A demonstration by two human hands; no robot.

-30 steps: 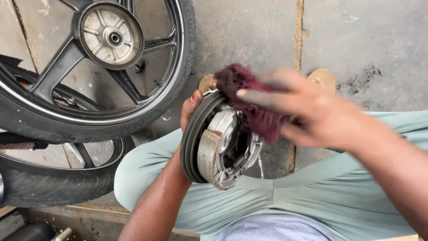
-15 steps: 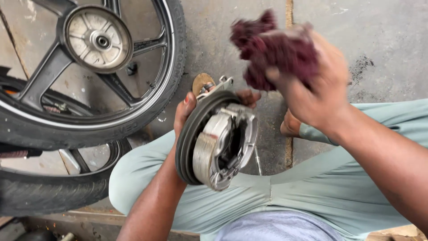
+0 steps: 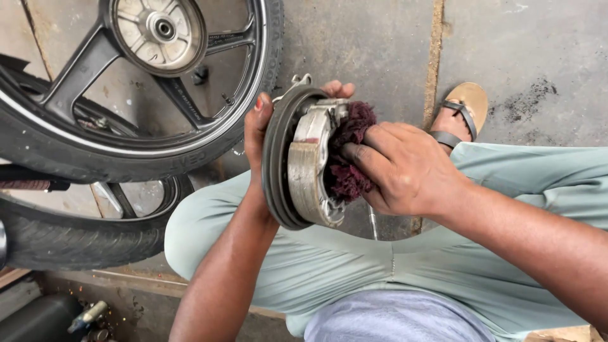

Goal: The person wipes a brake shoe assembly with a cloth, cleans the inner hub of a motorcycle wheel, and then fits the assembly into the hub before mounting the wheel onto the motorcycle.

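My left hand (image 3: 256,136) grips a round metal brake drum plate (image 3: 297,158) from behind, holding it upright on edge over my lap, with the grey brake shoes facing right. My right hand (image 3: 402,168) presses a dark red rag (image 3: 348,158) into the middle of the brake shoes. The fingers of that hand are curled around the rag. My fingertips of the left hand show above the plate's top rim.
A black motorcycle wheel (image 3: 126,82) with tyre and silver hub leans at the upper left, another tyre (image 3: 76,234) below it. My legs in pale green trousers (image 3: 354,266) cross the frame. A sandalled foot (image 3: 462,111) rests on the concrete floor.
My right hand came down from above the plate and pushed the rag against the brake shoes. The left hand turned the plate more edge-on.
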